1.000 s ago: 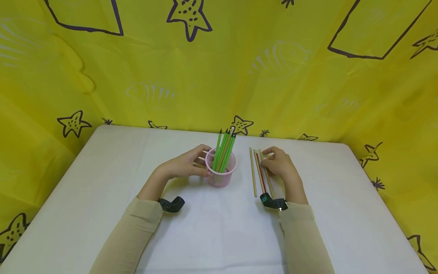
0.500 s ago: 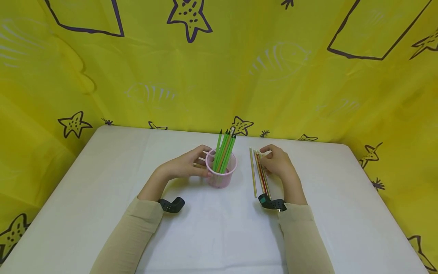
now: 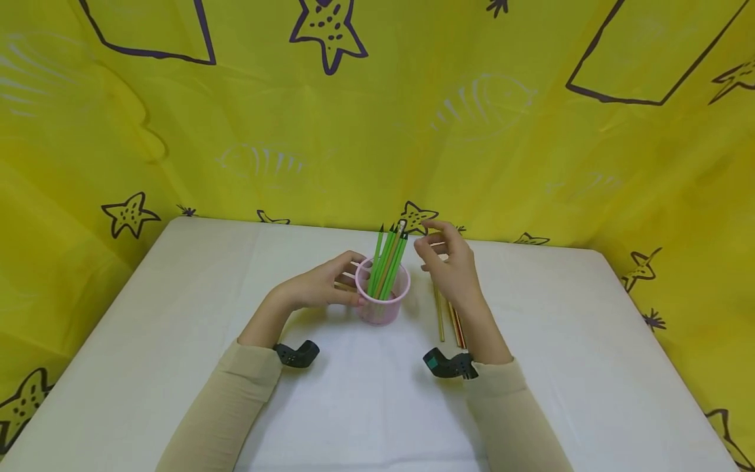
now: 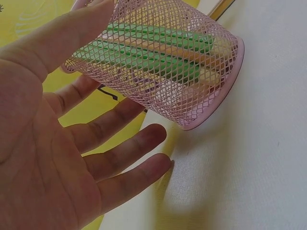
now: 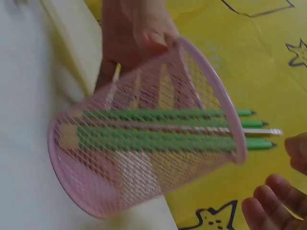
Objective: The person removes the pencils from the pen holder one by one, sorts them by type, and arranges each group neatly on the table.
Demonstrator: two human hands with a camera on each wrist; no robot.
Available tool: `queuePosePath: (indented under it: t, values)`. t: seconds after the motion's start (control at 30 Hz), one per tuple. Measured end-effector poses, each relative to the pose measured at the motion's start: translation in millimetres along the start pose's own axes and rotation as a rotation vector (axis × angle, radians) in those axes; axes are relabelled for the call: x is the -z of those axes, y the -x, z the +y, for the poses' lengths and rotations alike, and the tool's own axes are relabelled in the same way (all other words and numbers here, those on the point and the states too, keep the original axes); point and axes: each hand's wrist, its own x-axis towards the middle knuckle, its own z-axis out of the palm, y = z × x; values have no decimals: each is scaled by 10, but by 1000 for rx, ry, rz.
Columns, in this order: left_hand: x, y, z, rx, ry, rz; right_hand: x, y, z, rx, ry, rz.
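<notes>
A pink mesh pencil cup (image 3: 379, 311) stands on the table in the head view, with several green pencils (image 3: 374, 267) and one gold-coloured pencil in it. My left hand (image 3: 318, 283) holds the cup from its left side, thumb at the near rim and fingers behind; the left wrist view shows the lower fingers (image 4: 129, 184) spread. My right hand (image 3: 451, 265) is raised just right of the pencil tops, with a gap between thumb and fingers and nothing visible in it. Below it lie a single gold pencil (image 3: 440, 318) and a small group of gold and red pencils (image 3: 455, 328), partly hidden by the hand.
The white-covered table (image 3: 354, 406) runs back to a yellow curtain (image 3: 377, 131) printed with stars and fish. Black wrist cameras sit on the left wrist (image 3: 297, 354) and the right wrist (image 3: 448, 364).
The right hand first pushed the outer pencil left against the others lying there, then let go and rose leftward toward the cup's pencils. The left hand and cup stayed put.
</notes>
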Motion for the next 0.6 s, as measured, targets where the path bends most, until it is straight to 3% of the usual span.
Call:
queuePosePath:
  t: [0.27, 0.33, 0.6]
  values:
    - [1, -5, -10, -15, 0, -7, -126, 142, -447, 74, 41, -64]
    - [4, -6, -14, -17, 0, -6, -140, 148, -456, 89, 38, -57]
    - [10, -3, -17, -15, -1, -7, -158, 156, -490, 204, -8, 102]
